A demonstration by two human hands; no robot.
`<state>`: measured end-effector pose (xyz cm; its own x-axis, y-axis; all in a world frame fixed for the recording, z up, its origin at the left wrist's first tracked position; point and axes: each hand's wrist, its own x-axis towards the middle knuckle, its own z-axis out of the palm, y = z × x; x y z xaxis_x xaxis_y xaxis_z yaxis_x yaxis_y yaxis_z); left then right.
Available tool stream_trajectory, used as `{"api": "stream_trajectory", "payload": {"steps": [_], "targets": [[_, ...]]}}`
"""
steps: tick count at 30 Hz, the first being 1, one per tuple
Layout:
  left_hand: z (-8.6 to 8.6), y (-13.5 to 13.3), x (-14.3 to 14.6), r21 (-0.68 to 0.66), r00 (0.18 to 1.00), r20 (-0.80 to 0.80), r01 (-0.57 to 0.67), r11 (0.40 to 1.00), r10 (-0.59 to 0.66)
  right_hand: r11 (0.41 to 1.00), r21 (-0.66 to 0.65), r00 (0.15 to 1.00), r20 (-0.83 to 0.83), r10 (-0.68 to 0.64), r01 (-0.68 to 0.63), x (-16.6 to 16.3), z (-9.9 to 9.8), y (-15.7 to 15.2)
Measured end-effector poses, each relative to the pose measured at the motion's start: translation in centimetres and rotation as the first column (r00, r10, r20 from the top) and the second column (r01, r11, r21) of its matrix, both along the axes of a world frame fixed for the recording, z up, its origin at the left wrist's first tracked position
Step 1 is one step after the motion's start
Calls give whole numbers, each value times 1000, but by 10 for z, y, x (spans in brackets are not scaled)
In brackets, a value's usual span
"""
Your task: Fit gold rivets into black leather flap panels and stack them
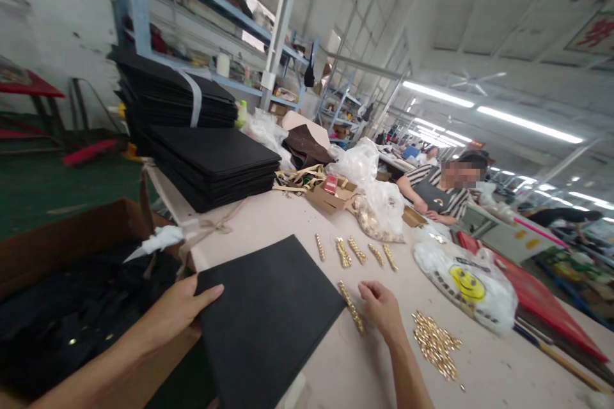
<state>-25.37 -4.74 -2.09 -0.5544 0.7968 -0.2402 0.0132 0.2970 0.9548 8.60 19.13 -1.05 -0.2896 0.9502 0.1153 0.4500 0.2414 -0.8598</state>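
Note:
My left hand [185, 303] grips the left edge of a flat black panel [273, 319], thumb on top and fingers underneath. The panel lies at an angle, partly over the table's near edge. My right hand [384, 310] is just right of the panel's corner, above the table, its fingers curled together; whatever they may hold is hidden. Between this hand and the panel lies a row of gold metal pieces [352, 310]. Several shorter gold rows [357, 249] are lined up farther back. To the right spreads a loose pile of small gold pieces [436, 344].
Stacked black panels [215, 166] stand at the table's back left. An open cardboard box [119, 217] with dark material is at lower left. Behind the gold rows are a small carton [330, 199] and plastic bags [384, 204]. A person [444, 188] leans at the far side.

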Motion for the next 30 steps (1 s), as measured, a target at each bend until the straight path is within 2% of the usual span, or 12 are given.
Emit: {"api": "stream_trajectory", "payload": {"steps": [4, 6, 8, 11, 15, 17, 19, 21, 22, 24, 26, 30], "targets": [[-5, 1, -5, -23, 987, -141, 78, 997, -81, 992, 13, 928, 356, 110, -123, 12, 11, -25], [-2, 0, -2, -48, 971, -229, 63, 997, -72, 987, 62, 831, 549, 88, -145, 14, 11, -34], [1, 0, 5, -95, 966, -243, 70, 993, -92, 984, 91, 782, 620, 63, -151, 17, 10, -37], [3, 2, 20, -94, 923, -361, 109, 990, -136, 992, 51, 804, 591, 63, -115, 30, 11, -33], [8, -1, 29, -82, 763, -626, 142, 986, -162, 993, -115, 906, 422, 40, 9, 57, 22, -34], [15, -7, 31, -75, 695, -715, 25, 997, -72, 985, -167, 946, 325, 18, 39, 69, 31, -42], [26, -14, 37, 47, 606, -792, -66, 997, 77, 987, -156, 958, 286, 23, 23, 74, 42, -57], [37, -17, 52, 146, 595, -797, 22, 989, 105, 988, -152, 950, 302, 80, -35, 70, 54, -75], [43, -15, 64, 145, 631, -775, 127, 981, 33, 986, -148, 938, 325, 117, -72, 66, 61, -83], [55, -7, 94, 67, 697, -674, 388, 919, -245, 986, -67, 901, 400, 168, -154, 55, 74, -99], [65, 7, 128, 15, 672, -537, 613, 790, -510, 965, 75, 857, 481, 184, -249, 44, 84, -112], [71, 43, 182, 225, 593, -454, 798, 559, -665, 908, 214, 817, 542, 197, -361, 40, 83, -124]]}}
